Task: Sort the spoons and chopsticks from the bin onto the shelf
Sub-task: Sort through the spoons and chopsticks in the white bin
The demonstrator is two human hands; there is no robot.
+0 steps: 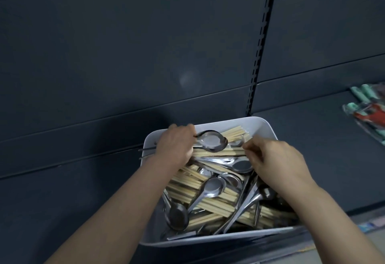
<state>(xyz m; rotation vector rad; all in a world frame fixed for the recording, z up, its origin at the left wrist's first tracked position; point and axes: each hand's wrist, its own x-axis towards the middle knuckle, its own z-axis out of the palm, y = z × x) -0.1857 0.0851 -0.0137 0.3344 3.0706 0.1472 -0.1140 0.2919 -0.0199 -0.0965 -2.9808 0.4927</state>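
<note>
The white bin (208, 240) sits slightly skewed on the dark shelf (323, 170), its near wall at or just over the shelf's front edge and its far right corner close to the slotted upright (260, 55) in the back panel (125, 45). Bare shelf lies open on both sides of the bin, and some packaged goods (368, 116) in green and red lie well apart at the far right. The bin is heaped with steel spoons (212, 186) and pale wrapped chopsticks (181, 188) that cross at many angles, most of the chopsticks running from far left to near right. At the far end, the held spoon (210, 140) lies with its long axis left to right, its bowl to the right and facing up. Thin dark handle ends poke out leftward past the bin's left rim. Just nearer, a chopstick bundle (218, 153) also runs left to right, spanning the gap between the two hands. The left hand (176, 143) comes in from the near left with its forearm over the bin's left wall, back of the hand up, fingers curled round the spoon's handle; whether it also grips the bundle's left end I cannot tell. The right hand (277, 159) reaches from the near right above the heap, back up, fingers bent, their tips pinching the bundle's right end
</note>
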